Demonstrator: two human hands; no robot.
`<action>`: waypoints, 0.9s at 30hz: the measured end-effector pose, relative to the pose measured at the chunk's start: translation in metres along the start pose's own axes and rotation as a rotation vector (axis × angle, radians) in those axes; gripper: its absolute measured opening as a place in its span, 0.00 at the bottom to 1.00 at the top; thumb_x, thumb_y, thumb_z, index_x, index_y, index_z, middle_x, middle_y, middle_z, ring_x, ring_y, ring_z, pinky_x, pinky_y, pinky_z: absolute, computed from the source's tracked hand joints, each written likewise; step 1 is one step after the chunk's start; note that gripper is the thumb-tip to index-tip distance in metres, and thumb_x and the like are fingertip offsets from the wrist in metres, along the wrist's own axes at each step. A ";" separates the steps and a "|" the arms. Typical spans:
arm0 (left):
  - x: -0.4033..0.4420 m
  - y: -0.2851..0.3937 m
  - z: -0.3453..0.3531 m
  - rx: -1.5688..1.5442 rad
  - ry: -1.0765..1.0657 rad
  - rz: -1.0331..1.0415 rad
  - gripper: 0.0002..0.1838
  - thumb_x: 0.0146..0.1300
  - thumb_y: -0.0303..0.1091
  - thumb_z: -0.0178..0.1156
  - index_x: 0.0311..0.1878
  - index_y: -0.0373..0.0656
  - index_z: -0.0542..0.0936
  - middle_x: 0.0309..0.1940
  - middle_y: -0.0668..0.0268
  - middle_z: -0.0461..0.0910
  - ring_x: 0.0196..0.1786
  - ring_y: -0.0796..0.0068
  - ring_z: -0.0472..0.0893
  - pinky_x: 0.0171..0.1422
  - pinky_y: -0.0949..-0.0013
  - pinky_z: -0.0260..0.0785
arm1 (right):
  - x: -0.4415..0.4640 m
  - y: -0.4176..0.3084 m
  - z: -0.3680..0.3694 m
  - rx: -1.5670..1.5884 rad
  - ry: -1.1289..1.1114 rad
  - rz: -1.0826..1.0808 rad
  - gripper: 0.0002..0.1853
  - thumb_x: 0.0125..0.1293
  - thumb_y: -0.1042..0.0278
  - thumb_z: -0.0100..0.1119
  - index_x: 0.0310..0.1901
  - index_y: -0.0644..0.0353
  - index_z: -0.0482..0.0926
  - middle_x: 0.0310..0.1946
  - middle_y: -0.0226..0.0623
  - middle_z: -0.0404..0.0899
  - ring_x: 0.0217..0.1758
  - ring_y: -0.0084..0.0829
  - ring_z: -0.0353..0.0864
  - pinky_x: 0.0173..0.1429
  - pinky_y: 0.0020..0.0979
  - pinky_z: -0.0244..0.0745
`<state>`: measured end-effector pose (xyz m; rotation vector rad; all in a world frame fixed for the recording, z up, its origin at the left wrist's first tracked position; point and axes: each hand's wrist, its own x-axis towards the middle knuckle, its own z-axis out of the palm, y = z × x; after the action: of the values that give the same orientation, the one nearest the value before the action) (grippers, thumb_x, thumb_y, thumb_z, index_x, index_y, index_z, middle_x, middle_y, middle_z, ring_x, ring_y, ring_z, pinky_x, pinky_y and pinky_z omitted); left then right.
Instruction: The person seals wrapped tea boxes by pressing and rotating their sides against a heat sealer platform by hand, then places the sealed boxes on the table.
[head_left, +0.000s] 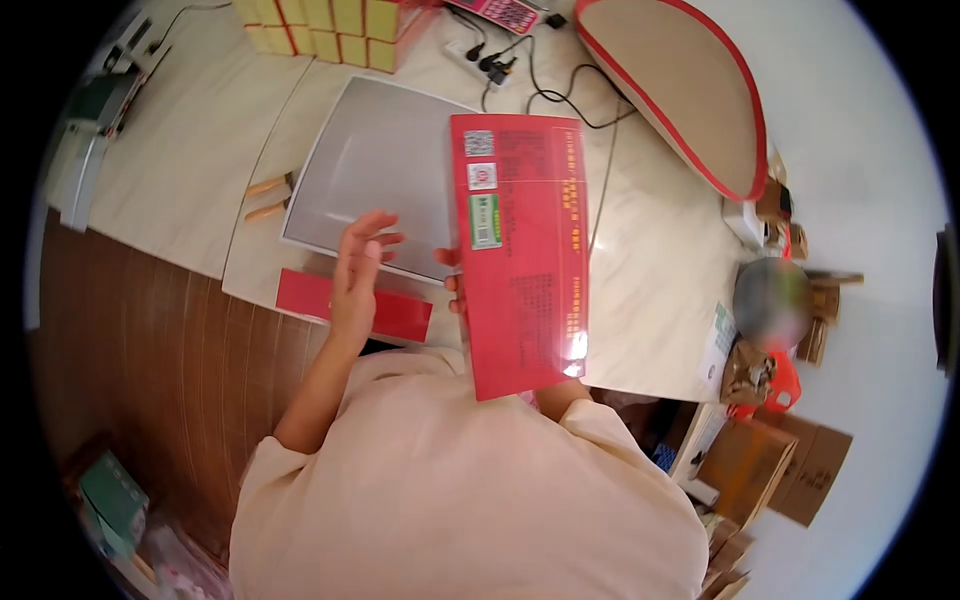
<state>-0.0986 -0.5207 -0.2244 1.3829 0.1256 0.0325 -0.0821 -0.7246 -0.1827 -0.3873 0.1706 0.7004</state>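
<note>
Red and glossy, the flat panel (pixel 530 265) is gripped by the right hand (pixel 454 295) over the desk (pixel 650 300); the left hand (pixel 352 285) is open, empty. The step looks like holding it up; moving it calls for a steady grip. QR code (pixel 479 143), green label (pixel 485 221), yellow characters (pixel 573 300): seemingly Chinese, too blurred to read.

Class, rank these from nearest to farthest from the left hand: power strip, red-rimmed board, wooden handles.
1. Wooden handles, left of the left hand.
2. Power strip, ahead, toward the far side.
3. Red-rimmed board, far right.
</note>
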 end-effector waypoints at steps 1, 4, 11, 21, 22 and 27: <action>0.001 0.002 0.009 0.012 -0.115 -0.026 0.35 0.70 0.59 0.43 0.70 0.42 0.58 0.63 0.56 0.67 0.64 0.64 0.69 0.66 0.63 0.61 | -0.005 0.004 0.000 0.032 -0.009 -0.021 0.41 0.58 0.46 0.64 0.67 0.62 0.62 0.58 0.43 0.72 0.54 0.32 0.77 0.56 0.33 0.76; 0.002 0.017 0.035 -0.161 -0.274 -0.062 0.41 0.66 0.59 0.52 0.73 0.45 0.50 0.65 0.59 0.61 0.63 0.64 0.68 0.57 0.63 0.71 | -0.021 0.019 -0.006 0.112 -0.022 -0.044 0.42 0.57 0.46 0.65 0.67 0.62 0.62 0.58 0.43 0.72 0.54 0.33 0.77 0.55 0.33 0.77; 0.007 0.048 0.067 -0.086 -0.414 -0.200 0.46 0.64 0.59 0.55 0.75 0.47 0.45 0.68 0.58 0.57 0.67 0.63 0.64 0.56 0.61 0.73 | -0.061 0.041 -0.031 0.237 -0.013 -0.142 0.44 0.55 0.44 0.66 0.67 0.61 0.62 0.58 0.45 0.71 0.53 0.34 0.77 0.54 0.33 0.77; 0.030 0.004 0.090 0.224 -0.198 0.228 0.32 0.71 0.39 0.50 0.73 0.39 0.52 0.70 0.56 0.58 0.69 0.63 0.64 0.71 0.61 0.55 | -0.072 0.000 -0.080 -0.030 0.126 -0.353 0.47 0.52 0.42 0.68 0.68 0.60 0.61 0.58 0.47 0.70 0.52 0.35 0.78 0.52 0.33 0.77; 0.032 0.004 0.082 0.229 -0.181 0.231 0.32 0.71 0.39 0.50 0.73 0.39 0.52 0.70 0.56 0.58 0.69 0.63 0.64 0.71 0.61 0.55 | -0.071 -0.008 -0.084 -0.195 0.188 -0.388 0.47 0.52 0.41 0.69 0.68 0.60 0.61 0.58 0.47 0.70 0.52 0.35 0.78 0.52 0.33 0.77; 0.028 -0.001 0.048 0.865 -0.195 0.580 0.24 0.70 0.36 0.47 0.67 0.38 0.65 0.68 0.57 0.63 0.72 0.57 0.58 0.75 0.53 0.46 | -0.052 -0.003 -0.069 -2.117 0.768 -0.597 0.50 0.37 0.47 0.73 0.67 0.48 0.65 0.61 0.56 0.59 0.63 0.56 0.60 0.66 0.52 0.54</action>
<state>-0.0655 -0.5655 -0.2187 2.2351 -0.4848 0.3596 -0.1212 -0.7849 -0.2306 -2.6080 -0.0486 -0.1883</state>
